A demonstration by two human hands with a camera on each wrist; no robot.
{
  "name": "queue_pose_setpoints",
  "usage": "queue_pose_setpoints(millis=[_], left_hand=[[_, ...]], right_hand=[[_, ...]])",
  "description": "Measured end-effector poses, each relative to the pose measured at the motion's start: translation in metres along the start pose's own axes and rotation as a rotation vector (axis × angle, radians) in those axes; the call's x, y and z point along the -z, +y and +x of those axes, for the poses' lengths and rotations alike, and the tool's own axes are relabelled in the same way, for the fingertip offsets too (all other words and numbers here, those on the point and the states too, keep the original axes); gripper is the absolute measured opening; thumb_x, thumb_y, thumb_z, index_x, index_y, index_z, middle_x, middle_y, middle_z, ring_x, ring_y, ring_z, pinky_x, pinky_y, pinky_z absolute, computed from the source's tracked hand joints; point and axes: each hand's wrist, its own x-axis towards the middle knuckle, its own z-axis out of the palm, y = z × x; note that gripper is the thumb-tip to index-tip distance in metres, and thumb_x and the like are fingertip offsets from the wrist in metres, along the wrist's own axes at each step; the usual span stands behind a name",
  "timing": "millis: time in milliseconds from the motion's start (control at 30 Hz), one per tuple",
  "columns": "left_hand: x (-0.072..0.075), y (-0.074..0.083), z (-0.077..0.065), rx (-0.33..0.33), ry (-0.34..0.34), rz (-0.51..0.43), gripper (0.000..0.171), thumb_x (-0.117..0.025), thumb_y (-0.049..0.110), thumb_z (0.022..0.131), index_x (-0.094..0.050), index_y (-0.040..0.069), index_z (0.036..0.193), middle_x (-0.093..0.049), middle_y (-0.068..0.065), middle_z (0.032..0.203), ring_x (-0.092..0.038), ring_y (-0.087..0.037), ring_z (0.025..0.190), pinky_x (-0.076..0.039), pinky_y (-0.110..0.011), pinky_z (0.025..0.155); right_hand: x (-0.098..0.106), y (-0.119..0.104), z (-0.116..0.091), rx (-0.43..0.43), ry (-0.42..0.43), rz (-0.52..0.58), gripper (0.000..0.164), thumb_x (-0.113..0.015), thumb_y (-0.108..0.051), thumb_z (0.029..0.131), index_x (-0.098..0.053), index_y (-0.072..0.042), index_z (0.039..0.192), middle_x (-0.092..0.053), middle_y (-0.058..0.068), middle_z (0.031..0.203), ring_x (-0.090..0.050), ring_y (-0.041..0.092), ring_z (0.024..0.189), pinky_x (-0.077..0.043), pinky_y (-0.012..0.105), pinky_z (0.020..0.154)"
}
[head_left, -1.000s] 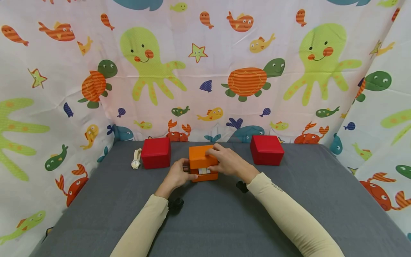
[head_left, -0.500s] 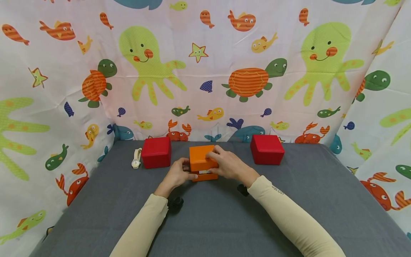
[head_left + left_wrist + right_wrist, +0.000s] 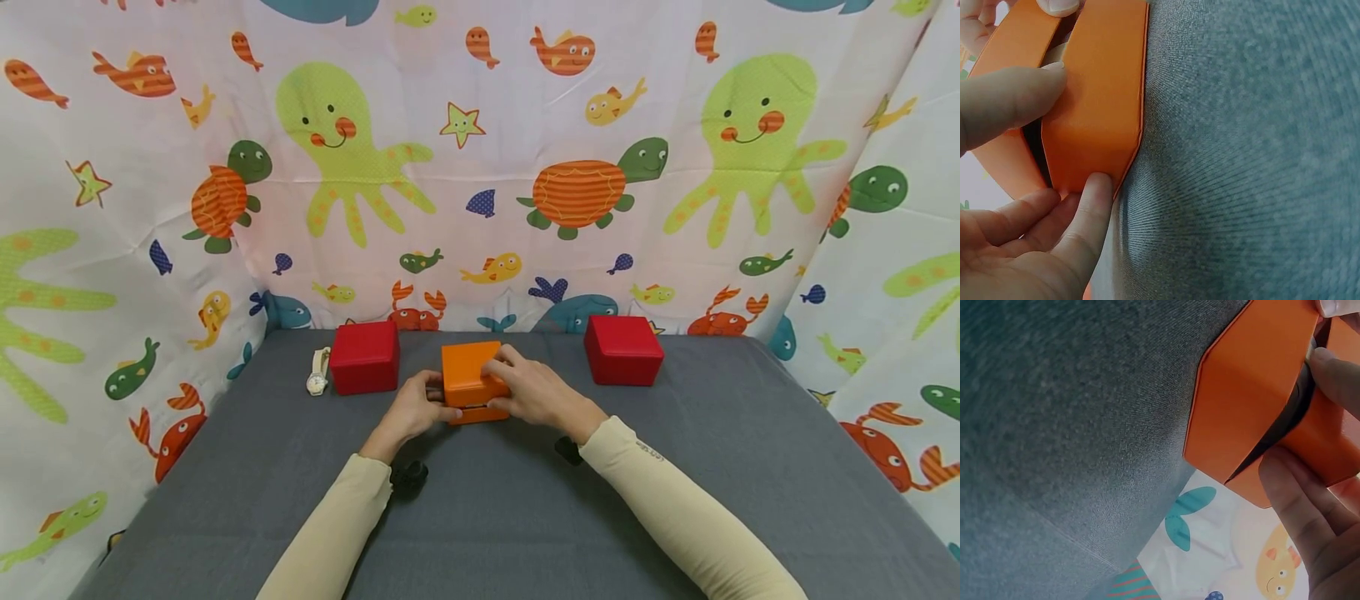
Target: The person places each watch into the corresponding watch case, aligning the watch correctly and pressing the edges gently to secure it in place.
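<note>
An orange hinged box stands on the grey cloth, its lid nearly down with a narrow dark gap at the front. My left hand grips the base from the left side, thumb at the front rim and fingers along the side. From the right, my right hand holds the lid, with fingers over its side and thumb at the front edge. The left wrist view shows the gap along the box base, with a bit of something pale inside. In the right wrist view the lid sits slightly apart from the base.
To the left are a red box and a wristwatch with a cream strap. Another red box sits at the back right. Behind the table hangs a curtain printed with sea animals.
The lid has come down under my right hand, narrowing the gap; the pale contents seen at the front earlier are now hidden in the head view. My left hand has stayed in place.
</note>
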Motion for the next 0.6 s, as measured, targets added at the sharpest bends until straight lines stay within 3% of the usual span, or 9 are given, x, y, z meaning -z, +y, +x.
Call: queue_pose_setpoints(millis=[367,600], left_hand=[[0.001,0.001,0.000,-0.001,-0.010,0.007,0.068,-0.084,0.014,0.072,-0.049,0.002,0.129,-0.058,-0.010,0.120,-0.059,-0.024,0.103,-0.051,-0.040,0.088],[0.004,0.009,-0.005,0.004,0.003,0.022,0.066,-0.083,0.016,0.073,-0.050,0.001,0.128,-0.059,-0.011,0.118,-0.059,-0.024,0.102,-0.052,-0.039,0.086]], right_hand=[[0.000,0.002,-0.006,-0.038,0.013,0.107,0.039,-0.073,-0.028,0.085,-0.056,-0.018,0.119,-0.046,0.000,0.118,-0.053,0.012,0.087,-0.051,0.027,0.076],[-0.002,0.002,-0.012,-0.158,0.017,0.247,0.047,-0.071,-0.028,0.087,-0.051,-0.013,0.126,-0.045,0.003,0.127,-0.054,0.011,0.084,-0.051,0.024,0.077]])
